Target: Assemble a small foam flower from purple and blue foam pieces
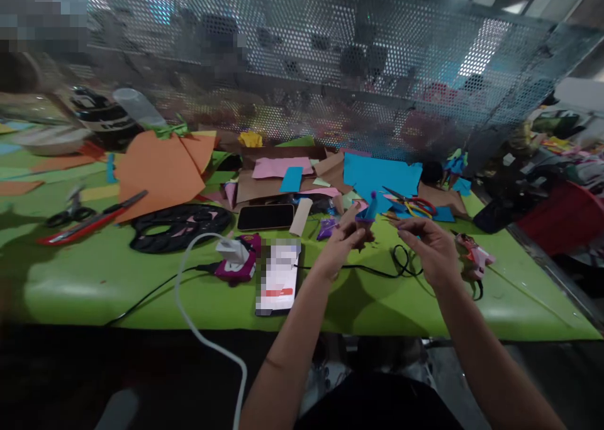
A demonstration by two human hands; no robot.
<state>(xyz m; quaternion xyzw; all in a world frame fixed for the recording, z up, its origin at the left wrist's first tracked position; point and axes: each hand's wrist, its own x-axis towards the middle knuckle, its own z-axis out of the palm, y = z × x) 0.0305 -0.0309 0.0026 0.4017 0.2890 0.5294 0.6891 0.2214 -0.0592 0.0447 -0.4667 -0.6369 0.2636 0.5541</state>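
Observation:
My left hand (346, 238) is closed round a small paper figure (365, 219). The figure has a blue, pointed top with a purple tip, and its lower part is brownish. To its right, the fingertips of my right hand (427, 244) are pinched together. A thin sliver seems to stick out from them, too small to name. Behind the right hand lie scissors (418, 206) with red and yellow handles, on blue paper (382, 173). A small purple packet (326, 228) is beside my left hand. A black cable (372, 269) loops on the table between my wrists.
A lit phone (279, 279), a dark phone (265, 217), a plug in a purple power strip (238, 260) and a black palette-like tray (179, 225) lie leftward. Farther left are a red cutter (89, 222) and orange paper (158, 172). A pink glue gun (476, 254) lies right. Perforated metal (283, 58) stands behind.

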